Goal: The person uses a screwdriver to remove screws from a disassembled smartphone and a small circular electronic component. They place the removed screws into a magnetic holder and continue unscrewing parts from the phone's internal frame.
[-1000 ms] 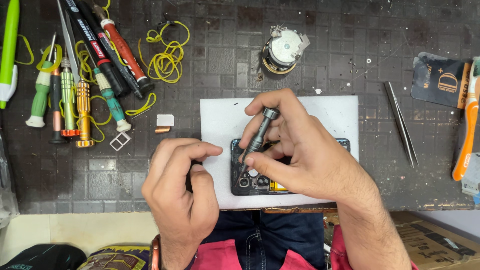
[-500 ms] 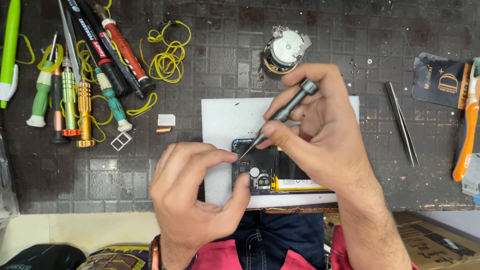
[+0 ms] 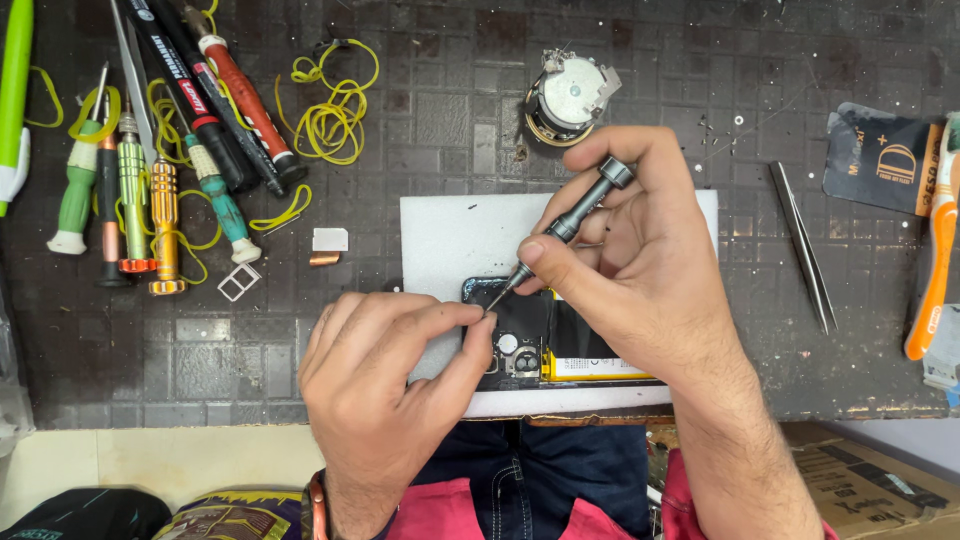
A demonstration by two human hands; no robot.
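An opened black phone point(image 3: 525, 340) with its yellow-edged battery showing lies on a white pad point(image 3: 450, 240) near the bench's front edge. My right hand point(image 3: 640, 270) grips a small grey precision screwdriver point(image 3: 570, 220), tilted, its tip down at the phone's upper left corner. My left hand point(image 3: 390, 380) rests on the phone's left side, thumb and forefinger pinched together right at the screwdriver tip. Whether something tiny sits between those fingers cannot be told.
Several screwdrivers point(image 3: 150, 200) and yellow rubber bands point(image 3: 335, 110) lie at the upper left. A round metal motor part point(image 3: 570, 95) sits behind the pad. Tweezers point(image 3: 800, 245) lie to the right, with an orange-handled tool point(image 3: 935, 250) at the far right edge.
My right hand tilted the screwdriver from nearly upright to slanted and shifted right. My left hand slid toward the tip and pinched its fingers there.
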